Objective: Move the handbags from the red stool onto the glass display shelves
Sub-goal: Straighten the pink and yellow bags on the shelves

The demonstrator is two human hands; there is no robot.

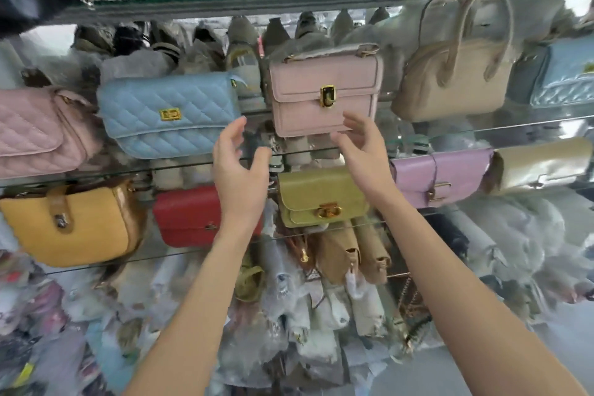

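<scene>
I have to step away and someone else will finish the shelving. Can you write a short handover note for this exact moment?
Left hand: open, holding nothing, just left of and below the pink handbag.
Right hand: open, fingers at the pink handbag's lower right corner; contact cannot be told.
Pink handbag stands upright on the glass shelf, between the blue quilted bag and the beige handbag.
Done: this bag looks placed.
Left: the red stool is out of view, so check it for remaining bags.

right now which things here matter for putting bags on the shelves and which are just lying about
In the job:
pink handbag
glass shelf
left hand
right hand

Lying about:
blue quilted bag
beige tote
wrapped stock
</scene>
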